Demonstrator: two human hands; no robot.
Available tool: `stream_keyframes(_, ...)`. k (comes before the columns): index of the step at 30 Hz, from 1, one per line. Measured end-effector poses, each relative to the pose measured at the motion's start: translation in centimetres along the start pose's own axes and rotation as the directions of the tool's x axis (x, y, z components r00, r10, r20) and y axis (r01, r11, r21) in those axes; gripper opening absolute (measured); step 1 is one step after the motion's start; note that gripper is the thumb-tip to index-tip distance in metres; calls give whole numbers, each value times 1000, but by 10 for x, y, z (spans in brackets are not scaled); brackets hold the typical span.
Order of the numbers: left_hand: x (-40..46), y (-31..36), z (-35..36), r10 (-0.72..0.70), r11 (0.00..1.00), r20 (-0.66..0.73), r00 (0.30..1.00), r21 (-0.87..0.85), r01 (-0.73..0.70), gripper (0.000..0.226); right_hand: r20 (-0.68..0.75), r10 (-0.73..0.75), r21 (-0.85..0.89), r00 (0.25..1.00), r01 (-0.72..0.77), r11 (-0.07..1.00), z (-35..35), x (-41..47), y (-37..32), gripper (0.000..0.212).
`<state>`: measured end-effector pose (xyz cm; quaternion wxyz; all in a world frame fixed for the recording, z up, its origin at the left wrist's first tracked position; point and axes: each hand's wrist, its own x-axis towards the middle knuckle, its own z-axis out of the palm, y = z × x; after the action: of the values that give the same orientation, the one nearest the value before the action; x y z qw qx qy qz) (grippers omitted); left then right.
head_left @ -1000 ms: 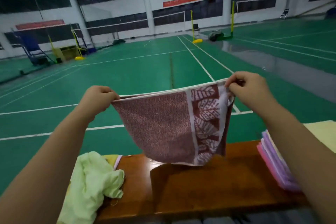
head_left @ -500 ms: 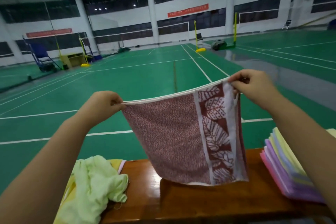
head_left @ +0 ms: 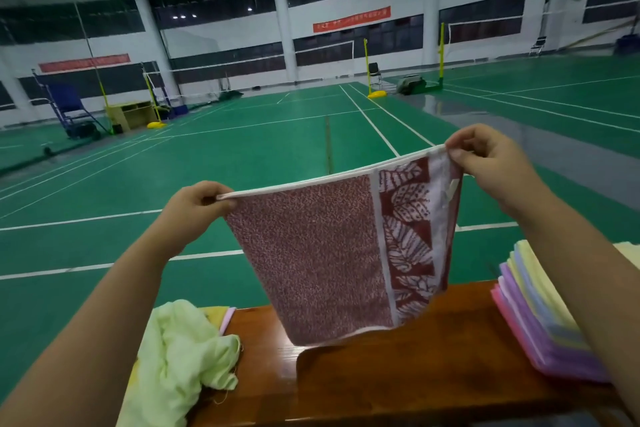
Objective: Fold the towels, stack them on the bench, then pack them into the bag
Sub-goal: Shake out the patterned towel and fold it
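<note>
The fingers (head_left: pixel 460 152) of the right hand (head_left: pixel 491 163) pinch one top corner of the red patterned towel (head_left: pixel 311 253), and the left hand (head_left: pixel 197 208) pinches the other top corner, so the white-bound top edge runs taut between them, the right end higher. The towel hangs free above the tabletop (head_left: pixel 398 374), its lower edge just over the far edge near the middle; whether it touches the wood I cannot tell. It looks already doubled, so the step in hand is probably the next fold. To do it well, level the two corners first, keep the edge stretched so the cloth hangs flat, then bring the corners together evenly or lower the towel onto the bare wood between the heaps and fold there. The stack of folded towels (head_left: pixel 540 315) sits at the right end of the tabletop; a crumpled pale green towel (head_left: pixel 180 357) lies at the left end. No bag shows here
</note>
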<state>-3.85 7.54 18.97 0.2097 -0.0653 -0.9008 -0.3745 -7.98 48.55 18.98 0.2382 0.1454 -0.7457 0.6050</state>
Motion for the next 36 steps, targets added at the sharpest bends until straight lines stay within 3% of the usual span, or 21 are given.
stream_keyframes(6,-8,-16,16,-163,850,46,986,-500,164,13,42,162,-13,986,-161,987,8,-2,22,24)
stream_keyframes(10,-15,-13,19,-168,778,9,986,-613,138,29,39,147,99,988,-151,984,5,-6,12,21)
stream_keyframes(13,-21,-1,10,-122,717,-23,992,-693,72,32,74,89,275,993,-107,956,-4,-9,-6,21)
stream_keyframes(15,-24,6,2,-117,636,-18,993,-769,61,38,153,77,441,985,-138,887,-9,-12,-19,12)
stream_keyframes(18,-22,6,3,-164,567,9,986,-817,101,30,225,155,486,962,-248,838,-10,-11,-19,22)
stream_keyframes(21,-14,-10,27,-355,526,91,930,-804,279,16,189,372,397,909,-417,817,5,-8,3,15)
stream_keyframes(25,-19,-26,76,-611,398,177,772,-774,492,14,67,546,275,835,-542,794,38,-19,38,13)
stream_keyframes(28,-41,-12,113,-603,467,103,791,-759,454,21,-33,505,132,862,-497,858,68,-42,55,9)
stream_keyframes(32,-77,27,153,-481,624,101,871,-658,421,24,-25,357,34,934,-356,934,107,-88,51,16)
stream_keyframes(36,-98,50,176,-360,741,105,927,-571,353,6,75,330,130,941,-337,932,132,-122,36,20)
